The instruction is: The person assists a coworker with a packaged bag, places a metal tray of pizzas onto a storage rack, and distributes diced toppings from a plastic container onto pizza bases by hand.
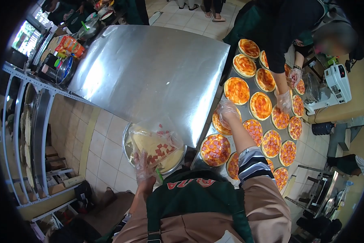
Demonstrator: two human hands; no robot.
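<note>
My left hand, in a clear plastic glove, grips the edge of a clear plastic bag with diced red meat in it. The bag lies over a round metal bowl that holds a pale yellow mass. My right hand, gloved too, is over a sauced pizza, partly covering it. Its fingers look drawn together, but what they hold is hidden. Nearer to me, a pizza is covered with meat cubes; a sauce-only pizza lies beyond the hand.
A bare steel table stands ahead. Several pizzas fill the dark table on the right, where a co-worker's gloved hands work over them. A white mixer stands far right, a metal rack at left, and an orange packet upper left.
</note>
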